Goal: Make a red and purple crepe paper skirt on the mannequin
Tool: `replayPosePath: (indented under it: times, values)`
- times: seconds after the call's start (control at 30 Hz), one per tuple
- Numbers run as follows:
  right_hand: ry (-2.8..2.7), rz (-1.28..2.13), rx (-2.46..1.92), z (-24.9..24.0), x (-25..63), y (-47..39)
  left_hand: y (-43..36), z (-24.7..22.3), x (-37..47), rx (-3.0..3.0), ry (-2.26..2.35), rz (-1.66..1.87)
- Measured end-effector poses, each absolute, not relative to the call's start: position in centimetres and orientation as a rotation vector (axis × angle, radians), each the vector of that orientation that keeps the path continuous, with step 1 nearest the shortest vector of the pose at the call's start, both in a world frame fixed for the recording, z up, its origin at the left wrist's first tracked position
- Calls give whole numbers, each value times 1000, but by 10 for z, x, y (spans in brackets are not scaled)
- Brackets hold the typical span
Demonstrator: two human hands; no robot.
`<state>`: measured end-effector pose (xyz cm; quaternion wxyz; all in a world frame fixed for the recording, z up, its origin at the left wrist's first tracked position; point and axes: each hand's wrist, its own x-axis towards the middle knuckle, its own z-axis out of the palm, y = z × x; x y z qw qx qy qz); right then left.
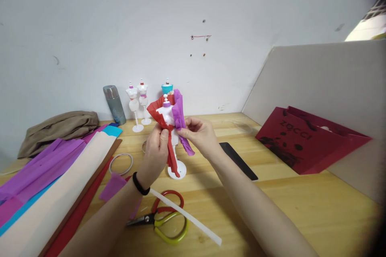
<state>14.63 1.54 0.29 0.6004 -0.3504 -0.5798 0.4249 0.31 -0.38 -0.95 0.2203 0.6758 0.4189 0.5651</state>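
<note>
A small white mannequin [168,117] with a purple neck band stands upright on its round base in the middle of the table. Red crepe paper [157,109] wraps around its shoulder and waist, and one end hangs down to the base. A purple paper strip [178,110] lies over its other side. My left hand [156,148] is closed on the red paper at the waist, thumb in front. My right hand [200,134] pinches the purple strip beside the waist.
Scissors [164,217] and a white strip [189,220] lie in front. Coloured paper sheets [60,180], a ring [121,164] and brown cloth [60,128] are left. Behind stand a flask [114,104] and several mannequins [133,104]. A phone [238,161] and red bag [304,140] are right.
</note>
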Motion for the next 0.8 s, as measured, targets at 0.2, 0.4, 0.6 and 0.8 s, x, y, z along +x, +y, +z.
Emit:
replayPosePath:
  times: [0.2,0.4,0.6,0.8]
  values:
    - [-1348,893,-919,5,141,10,-7,-9,5,1885,1327,1573]
    - [-1386,832,-928,3,142,11,-4,-11,5,1871,1256,1544]
    - [-1448,929,-911,4,148,14,-4,-11,5,1868,1229,1541]
    - [-1477,893,-944,3,149,16,-6,-10,8,1880,1247,1540]
